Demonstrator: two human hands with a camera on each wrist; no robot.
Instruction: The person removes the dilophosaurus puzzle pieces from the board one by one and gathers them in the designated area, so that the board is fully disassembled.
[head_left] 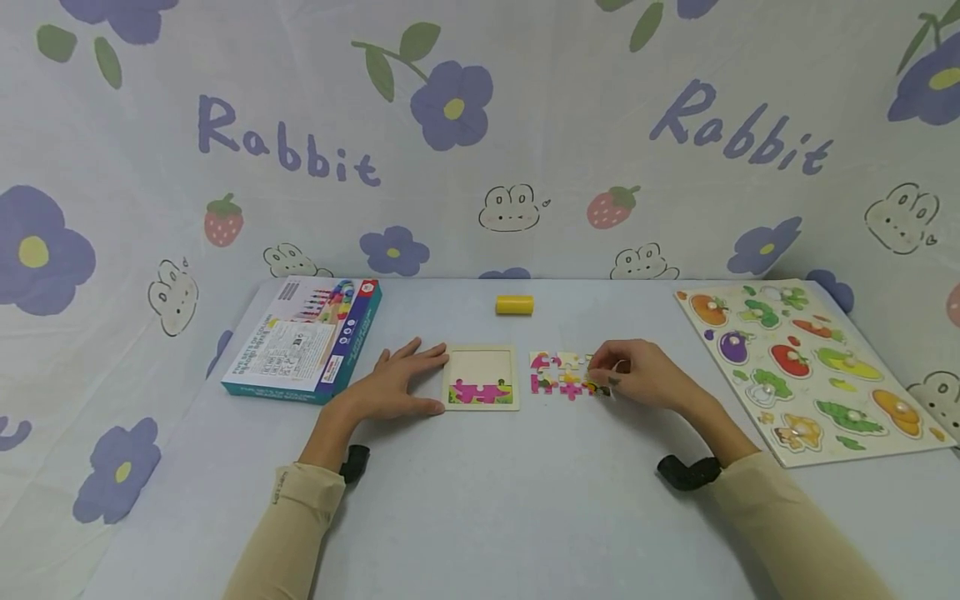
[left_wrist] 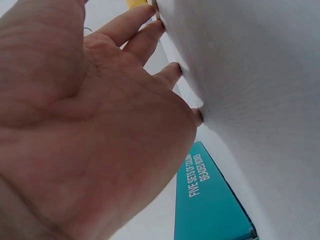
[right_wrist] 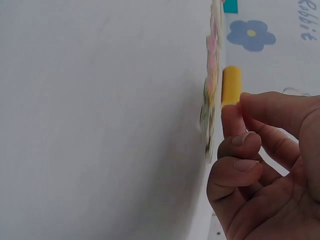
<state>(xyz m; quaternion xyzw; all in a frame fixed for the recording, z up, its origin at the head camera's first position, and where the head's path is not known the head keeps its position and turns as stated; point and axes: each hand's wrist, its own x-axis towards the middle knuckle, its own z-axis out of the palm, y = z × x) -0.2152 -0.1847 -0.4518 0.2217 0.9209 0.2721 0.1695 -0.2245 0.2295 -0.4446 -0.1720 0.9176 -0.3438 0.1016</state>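
My left hand rests with spread, straight fingers at the left edge of a small wooden puzzle tray, its index fingertip and thumb right at the rim. In the left wrist view, the palm of the left hand fills much of the frame. Pink and green puzzle pieces lie along the tray's bottom. To the tray's right is a cluster of loose jigsaw pieces. Over its right end is my right hand, fingers curled, thumb and index tips close together; I cannot tell whether a piece is between them.
A yellow cylinder lies behind the tray. At the left is a flat toy box; its teal side shows in the left wrist view. A vegetable peg board lies at the right. Behind the table hangs a printed cloth.
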